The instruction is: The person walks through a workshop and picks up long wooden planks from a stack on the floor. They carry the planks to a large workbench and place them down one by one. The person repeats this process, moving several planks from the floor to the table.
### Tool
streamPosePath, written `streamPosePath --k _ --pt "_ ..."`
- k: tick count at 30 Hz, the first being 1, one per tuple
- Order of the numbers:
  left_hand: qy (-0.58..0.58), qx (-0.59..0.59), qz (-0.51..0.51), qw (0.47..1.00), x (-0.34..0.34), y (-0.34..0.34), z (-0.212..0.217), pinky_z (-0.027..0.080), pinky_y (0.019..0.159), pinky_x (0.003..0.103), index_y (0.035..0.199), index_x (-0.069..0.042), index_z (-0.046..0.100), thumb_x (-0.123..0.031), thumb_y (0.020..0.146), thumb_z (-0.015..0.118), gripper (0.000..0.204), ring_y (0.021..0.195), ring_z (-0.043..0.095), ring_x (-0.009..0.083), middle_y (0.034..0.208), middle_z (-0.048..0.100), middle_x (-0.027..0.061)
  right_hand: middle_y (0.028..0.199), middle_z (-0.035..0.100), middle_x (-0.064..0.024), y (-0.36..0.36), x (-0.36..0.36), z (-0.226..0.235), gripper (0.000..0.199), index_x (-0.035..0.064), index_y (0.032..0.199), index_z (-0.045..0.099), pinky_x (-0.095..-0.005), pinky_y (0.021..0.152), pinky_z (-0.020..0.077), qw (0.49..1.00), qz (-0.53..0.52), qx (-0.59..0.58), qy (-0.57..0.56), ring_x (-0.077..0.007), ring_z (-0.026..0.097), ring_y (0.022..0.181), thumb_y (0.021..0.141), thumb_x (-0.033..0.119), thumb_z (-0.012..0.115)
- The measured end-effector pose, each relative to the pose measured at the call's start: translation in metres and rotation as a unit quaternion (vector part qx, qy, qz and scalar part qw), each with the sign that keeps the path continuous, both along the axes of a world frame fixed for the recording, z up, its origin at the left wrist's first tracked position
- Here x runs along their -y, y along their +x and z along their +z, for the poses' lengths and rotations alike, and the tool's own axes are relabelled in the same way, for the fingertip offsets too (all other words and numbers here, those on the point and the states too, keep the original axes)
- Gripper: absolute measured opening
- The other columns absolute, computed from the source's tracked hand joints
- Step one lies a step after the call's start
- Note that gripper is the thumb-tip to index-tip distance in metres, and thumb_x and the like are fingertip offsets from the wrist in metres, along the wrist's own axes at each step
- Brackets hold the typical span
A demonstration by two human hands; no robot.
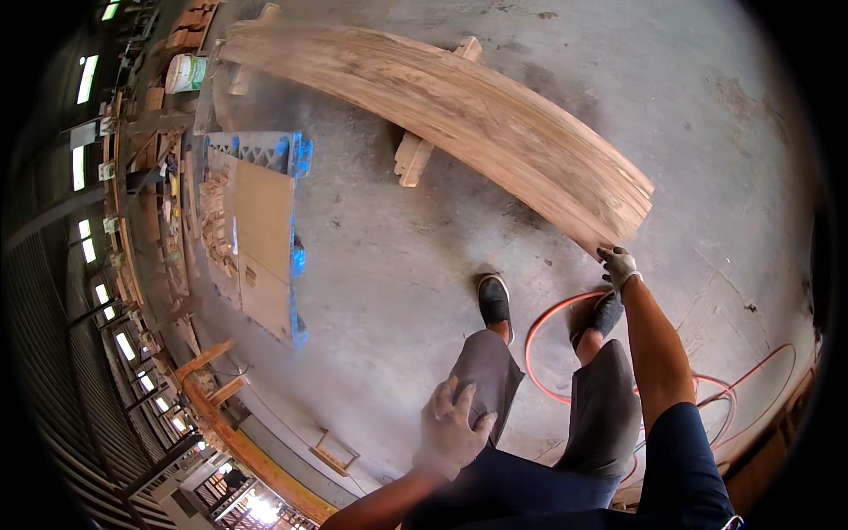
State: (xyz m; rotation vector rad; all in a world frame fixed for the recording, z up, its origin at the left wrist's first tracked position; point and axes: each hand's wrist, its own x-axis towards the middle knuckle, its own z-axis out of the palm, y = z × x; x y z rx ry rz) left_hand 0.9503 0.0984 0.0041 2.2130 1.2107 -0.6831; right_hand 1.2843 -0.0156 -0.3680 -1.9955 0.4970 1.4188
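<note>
Grey concrete floor (371, 265), wooden planks (459, 115) across it

Pale brown, streaked with darker grain, stacked flat over wooden bearers (413, 161) ahead of the feet (495, 300). Touched at the near corner by the right hand (621, 265); cannot tell whether clasped. Near the left knee (488, 358), empty left hand (455, 428). At left, blue pallet (302, 155) with tan sheets (265, 208); low right, red hose (529, 349).

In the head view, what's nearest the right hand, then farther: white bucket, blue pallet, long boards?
1. Long boards: ahead, near end at the right hand.
2. Blue pallet: off to the left.
3. White bucket: far left, beyond the pallet.
</note>
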Motion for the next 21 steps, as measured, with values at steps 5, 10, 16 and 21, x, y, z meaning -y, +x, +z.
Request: streamPosePath --k 5,10,16,21 --pt "0.011 0.007 -0.006 1.000 -0.006 0.000 0.002 0.040 0.104 0.051 0.129 -0.009 0.060 -0.038 0.078 0.077 0.061 0.129 0.046 0.0389 0.138 0.048 0.0187 0.107 0.063 -0.0063 0.003 -0.009 -0.023 0.043 0.0122 0.119 0.060 -0.0478 0.083 0.0506 0.993 -0.112 -0.023 0.008 -0.0230 0.058 0.101 0.084 0.031 0.078" --pt "0.020 0.053 0.009 0.998 -0.006 -0.004 0.000 0.041 0.104 0.051 0.130 -0.008 0.060 -0.038 0.078 0.077 0.062 0.128 0.047 0.0401 0.138 0.049 0.0197 0.112 0.063 -0.0048 0.006 -0.007 -0.017 0.037 0.0124 0.119 0.056 -0.0480 0.080 0.0580 0.966 -0.229 -0.068 0.096 -0.0237 0.063 0.101 0.089 0.024 0.075" --pt "-0.021 0.014 0.019 0.999 -0.007 -0.004 -0.001 0.040 0.105 0.050 0.131 -0.007 0.059 -0.038 0.080 0.076 0.063 0.129 0.047 0.0402 0.139 0.049 0.0218 0.104 0.067 -0.0085 -0.027 0.028 0.033 0.046 0.0049 0.123 0.057 -0.0399 0.067 0.0607 0.945 -0.211 -0.087 0.233 -0.0228 0.068 0.087 0.086 0.022 0.078" --pt "-0.059 -0.021 0.042 0.997 -0.009 -0.007 0.001 0.038 0.109 0.048 0.134 -0.006 0.058 -0.044 0.083 0.073 0.065 0.134 0.043 0.0386 0.144 0.047 0.0220 0.102 0.068 -0.0100 -0.073 0.018 0.134 0.054 0.0027 0.123 0.056 -0.0411 0.069 0.0618 0.921 -0.174 -0.139 0.320 -0.0236 0.069 0.089 0.078 0.014 0.084"
